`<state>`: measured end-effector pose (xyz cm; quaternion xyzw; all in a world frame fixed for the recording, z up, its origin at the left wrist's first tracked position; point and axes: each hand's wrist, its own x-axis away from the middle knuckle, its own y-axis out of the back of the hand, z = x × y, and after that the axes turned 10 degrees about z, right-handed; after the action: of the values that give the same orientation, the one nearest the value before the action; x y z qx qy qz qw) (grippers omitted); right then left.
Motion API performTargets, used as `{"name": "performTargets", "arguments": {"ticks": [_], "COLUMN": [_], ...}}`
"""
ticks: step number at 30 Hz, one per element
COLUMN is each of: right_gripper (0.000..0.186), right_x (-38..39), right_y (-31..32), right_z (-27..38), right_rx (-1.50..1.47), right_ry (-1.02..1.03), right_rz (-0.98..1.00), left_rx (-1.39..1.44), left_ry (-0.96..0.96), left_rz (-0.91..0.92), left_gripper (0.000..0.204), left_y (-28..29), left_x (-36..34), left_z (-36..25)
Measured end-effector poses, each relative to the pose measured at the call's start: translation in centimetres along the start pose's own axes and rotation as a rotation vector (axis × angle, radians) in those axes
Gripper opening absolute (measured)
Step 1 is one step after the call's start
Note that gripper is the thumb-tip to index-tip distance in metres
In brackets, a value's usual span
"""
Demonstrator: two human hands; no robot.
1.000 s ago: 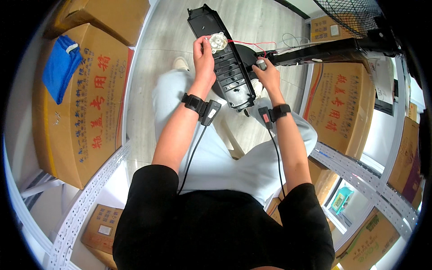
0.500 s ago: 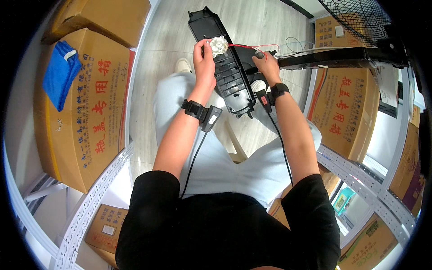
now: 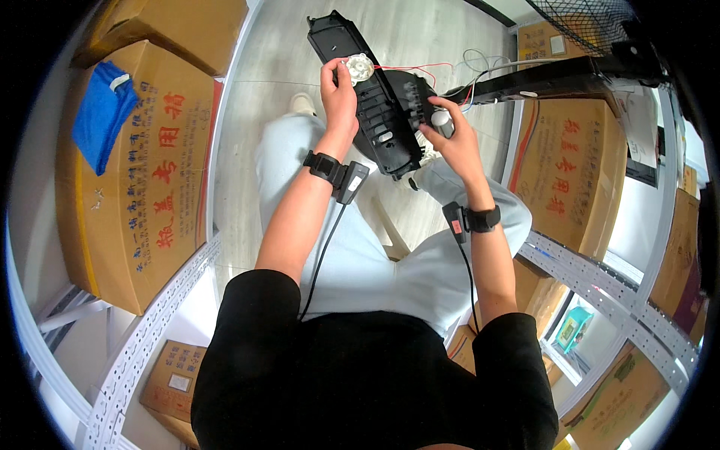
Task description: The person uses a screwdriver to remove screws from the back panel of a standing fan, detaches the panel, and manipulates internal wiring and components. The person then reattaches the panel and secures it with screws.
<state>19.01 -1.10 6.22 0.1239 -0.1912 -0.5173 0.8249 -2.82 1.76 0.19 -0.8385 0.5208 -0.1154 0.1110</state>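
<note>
A long black plastic housing [image 3: 375, 105] rests tilted over my lap, with red and white wires [image 3: 442, 75] trailing from it. My left hand [image 3: 339, 94] grips its left edge, thumb beside a small round white part [image 3: 360, 67] near the top. My right hand [image 3: 448, 139] holds the housing's right side and pinches a small white cylinder [image 3: 441, 120]. Both wrists wear black bands with small devices and cables.
A large cardboard box [image 3: 142, 172] with a blue cloth [image 3: 101, 112] on it stands on the left. More boxes [image 3: 570, 157] sit on the right beside white perforated shelf rails [image 3: 600, 277]. A black bar [image 3: 555, 75] and a wire mesh basket [image 3: 585, 22] lie beyond the housing.
My right hand slid from the housing's upper right edge down to its lower right side and now pinches the white cylinder. My left hand stayed by the round white part.
</note>
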Motion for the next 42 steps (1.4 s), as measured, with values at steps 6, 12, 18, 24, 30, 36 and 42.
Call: {"name": "performTargets", "arguments": {"ticks": [6,12,18,24,30,36,42], "right_gripper": [0.062,0.063,0.067,0.072,0.07,0.065,0.063], "right_x": [2.0,1.9,2.2,2.2,2.4,2.5,2.6], "right_y": [-0.7,-3.4,-4.1,-4.6,-4.8,-4.4,-3.8], "right_z": [1.1,0.4,0.3,0.4,0.3,0.5,0.9], "right_rx": [0.135,0.402,0.587,0.624,0.657,0.543,0.57], "right_ry": [0.117,0.139,0.144,0.183,0.169,0.093,0.083], "right_rz": [0.109,0.073,0.074,0.022,0.018,0.061,0.091], "left_rx": [0.128,0.149,0.17,0.213,0.27,0.274,0.235], "left_ry": [0.054,0.045,0.033,0.044,0.069,0.078,0.055], "left_rz": [0.052,0.102,0.114,0.132,0.16,0.159,0.16], "left_gripper": [0.022,0.019,0.019,0.018,0.018,0.018,0.017], "left_y": [0.0,-0.8,-1.3,-1.0,-1.4,-1.4,-1.3], "left_x": [-0.1,0.3,0.7,0.3,0.7,0.7,0.6], "left_z": [1.3,1.2,0.5,1.0,0.2,0.3,0.9]}}
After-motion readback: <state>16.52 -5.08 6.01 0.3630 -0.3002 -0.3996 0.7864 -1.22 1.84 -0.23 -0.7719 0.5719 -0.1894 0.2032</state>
